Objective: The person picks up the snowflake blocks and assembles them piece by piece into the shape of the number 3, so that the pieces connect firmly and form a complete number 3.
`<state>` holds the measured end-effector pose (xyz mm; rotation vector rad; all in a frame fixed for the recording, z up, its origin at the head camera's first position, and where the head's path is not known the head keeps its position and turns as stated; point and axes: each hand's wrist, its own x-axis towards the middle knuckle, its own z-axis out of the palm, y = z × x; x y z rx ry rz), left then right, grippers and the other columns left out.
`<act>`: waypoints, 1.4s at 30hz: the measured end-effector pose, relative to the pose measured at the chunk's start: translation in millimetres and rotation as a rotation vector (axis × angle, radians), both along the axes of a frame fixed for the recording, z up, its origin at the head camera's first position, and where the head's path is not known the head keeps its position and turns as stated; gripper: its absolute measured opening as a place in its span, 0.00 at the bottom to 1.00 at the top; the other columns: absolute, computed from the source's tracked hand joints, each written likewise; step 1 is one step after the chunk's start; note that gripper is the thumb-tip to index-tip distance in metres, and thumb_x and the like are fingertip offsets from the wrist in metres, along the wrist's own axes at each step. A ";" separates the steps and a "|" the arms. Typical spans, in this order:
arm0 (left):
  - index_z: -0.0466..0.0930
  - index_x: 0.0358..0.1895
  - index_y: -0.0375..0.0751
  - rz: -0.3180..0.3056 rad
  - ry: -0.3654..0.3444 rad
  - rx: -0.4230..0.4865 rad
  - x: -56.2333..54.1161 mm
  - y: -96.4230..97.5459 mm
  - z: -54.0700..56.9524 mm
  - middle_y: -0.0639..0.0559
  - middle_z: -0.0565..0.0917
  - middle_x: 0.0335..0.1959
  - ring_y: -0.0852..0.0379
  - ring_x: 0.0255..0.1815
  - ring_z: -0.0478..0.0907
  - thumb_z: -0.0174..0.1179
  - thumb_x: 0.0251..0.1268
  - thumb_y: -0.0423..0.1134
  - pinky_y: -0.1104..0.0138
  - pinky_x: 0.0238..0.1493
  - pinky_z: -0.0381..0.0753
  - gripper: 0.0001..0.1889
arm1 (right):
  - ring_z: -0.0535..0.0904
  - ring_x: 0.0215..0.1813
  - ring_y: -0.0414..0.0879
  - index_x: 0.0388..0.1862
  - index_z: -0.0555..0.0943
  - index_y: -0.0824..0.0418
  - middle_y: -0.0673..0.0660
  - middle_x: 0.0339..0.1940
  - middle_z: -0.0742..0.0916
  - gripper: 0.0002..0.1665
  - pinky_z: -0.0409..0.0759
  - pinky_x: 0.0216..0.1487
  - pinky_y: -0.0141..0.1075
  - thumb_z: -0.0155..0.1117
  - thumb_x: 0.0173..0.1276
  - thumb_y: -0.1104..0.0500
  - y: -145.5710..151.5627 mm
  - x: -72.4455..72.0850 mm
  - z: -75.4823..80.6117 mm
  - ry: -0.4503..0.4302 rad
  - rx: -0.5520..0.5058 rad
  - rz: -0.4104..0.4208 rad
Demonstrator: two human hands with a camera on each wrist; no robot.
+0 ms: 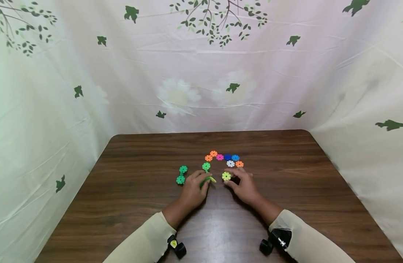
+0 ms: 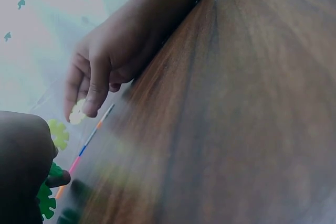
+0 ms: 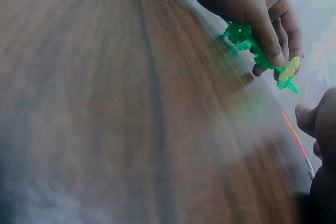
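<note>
Your left hand (image 1: 195,188) pinches a green slotted disc (image 1: 204,182) between thumb and fingers, with a yellow-green disc (image 1: 213,179) sticking out past its tips, tilted toward the other hand. Your right hand (image 1: 243,184) pinches a second yellow-green disc (image 1: 226,176) by its edge, thumb nearest you, broad side up; the two yellow-green ones face each other across the gap between your hands, apart. Step in hand, as judged: fitting one disc onto the piece at the left. Next move seems to call for steadying the left piece, turning the right disc across it and lining up slot with slot before pressing. Count, yellow-green: two, one at each hand. Orange: three, two (image 1: 213,153) (image 1: 208,158) beyond the gap toward the left hand, one (image 1: 239,164) just beyond the right hand's fingers. Pink (image 1: 219,157): one, ahead of the gap. Blue: two, a dark (image 1: 228,157) and a lighter (image 1: 235,157), beyond the right hand. White (image 1: 230,163): one, nearer that hand. Green: two faces (image 1: 183,169) (image 1: 180,179) left of your left hand, another (image 1: 206,166) just beyond its fingers; edge-on greens are partly covered, so no full total. All this sits on or above the tabletop (image 1: 139,164).
</note>
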<state>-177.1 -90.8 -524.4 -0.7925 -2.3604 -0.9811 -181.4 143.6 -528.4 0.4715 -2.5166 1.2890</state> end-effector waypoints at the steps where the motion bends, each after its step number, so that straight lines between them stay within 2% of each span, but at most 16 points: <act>1: 0.91 0.55 0.33 0.001 0.002 0.004 -0.1 0.2 0.0 0.37 0.89 0.50 0.41 0.49 0.91 0.71 0.71 0.27 0.52 0.51 0.93 0.12 | 0.83 0.46 0.48 0.61 0.89 0.64 0.54 0.40 0.88 0.25 0.75 0.64 0.56 0.83 0.64 0.66 0.2 0.4 0.2 -0.001 -0.008 0.007; 5: 0.92 0.54 0.33 0.004 0.020 0.004 -0.9 0.8 -0.3 0.37 0.89 0.49 0.42 0.49 0.91 0.71 0.69 0.26 0.53 0.50 0.93 0.12 | 0.84 0.44 0.44 0.57 0.89 0.63 0.51 0.37 0.89 0.23 0.84 0.51 0.39 0.84 0.63 0.65 0.9 3.9 1.2 -0.019 -0.041 0.035; 7: 0.92 0.54 0.34 0.005 0.031 0.002 -1.4 0.8 -0.5 0.38 0.90 0.49 0.43 0.48 0.91 0.72 0.69 0.26 0.53 0.50 0.93 0.12 | 0.84 0.43 0.42 0.56 0.89 0.61 0.49 0.36 0.90 0.23 0.83 0.50 0.36 0.85 0.63 0.65 1.1 6.3 2.4 -0.022 -0.056 0.054; 11: 0.92 0.53 0.33 0.004 0.044 0.003 -2.0 0.3 -1.3 0.38 0.89 0.48 0.43 0.47 0.92 0.72 0.68 0.26 0.54 0.49 0.93 0.12 | 0.84 0.44 0.42 0.62 0.88 0.62 0.49 0.35 0.91 0.27 0.83 0.52 0.36 0.83 0.64 0.66 1.0 8.7 4.1 -0.014 -0.084 0.096; 14: 0.92 0.53 0.33 0.006 0.044 0.007 -1.9 0.0 -1.9 0.38 0.89 0.48 0.43 0.47 0.92 0.72 0.68 0.25 0.54 0.49 0.93 0.12 | 0.83 0.42 0.42 0.64 0.88 0.62 0.51 0.35 0.90 0.27 0.83 0.50 0.36 0.82 0.65 0.67 0.9 9.4 3.6 -0.003 -0.102 0.120; 20: 0.92 0.54 0.34 0.002 0.011 0.002 -0.7 0.3 -1.2 0.38 0.89 0.49 0.43 0.49 0.91 0.72 0.69 0.26 0.54 0.50 0.93 0.13 | 0.83 0.38 0.36 0.57 0.92 0.61 0.50 0.34 0.90 0.23 0.84 0.42 0.32 0.85 0.63 0.64 0.6 9.7 1.5 0.029 -0.088 0.134; 26: 0.92 0.55 0.35 -0.002 -0.010 -0.001 -0.8 0.3 -0.7 0.39 0.89 0.49 0.44 0.50 0.91 0.72 0.71 0.28 0.54 0.51 0.93 0.12 | 0.85 0.34 0.43 0.48 0.92 0.62 0.53 0.32 0.92 0.21 0.85 0.37 0.32 0.89 0.55 0.64 -3.3 10.7 -0.5 0.109 -0.105 0.187; 29: 0.92 0.55 0.35 -0.005 -0.006 -0.001 -0.6 0.6 -0.2 0.39 0.90 0.49 0.44 0.50 0.91 0.72 0.71 0.28 0.54 0.51 0.92 0.12 | 0.84 0.33 0.40 0.46 0.92 0.62 0.53 0.31 0.92 0.20 0.84 0.36 0.32 0.89 0.54 0.64 -6.0 12.2 -0.2 0.128 -0.100 0.186; 33: 0.92 0.55 0.34 -0.009 -0.001 -0.004 0.1 1.0 0.5 0.40 0.89 0.49 0.44 0.49 0.91 0.72 0.71 0.28 0.54 0.51 0.92 0.12 | 0.82 0.34 0.35 0.45 0.92 0.62 0.52 0.31 0.92 0.20 0.83 0.35 0.30 0.89 0.54 0.64 -7.2 13.9 1.0 0.103 -0.098 0.175; 42: 0.91 0.55 0.35 -0.014 -0.034 -0.016 0.7 1.2 0.6 0.39 0.89 0.50 0.43 0.51 0.91 0.71 0.72 0.29 0.54 0.52 0.92 0.12 | 0.82 0.35 0.33 0.47 0.93 0.61 0.51 0.32 0.92 0.20 0.81 0.36 0.29 0.89 0.55 0.62 -7.4 14.6 2.1 0.023 -0.090 0.152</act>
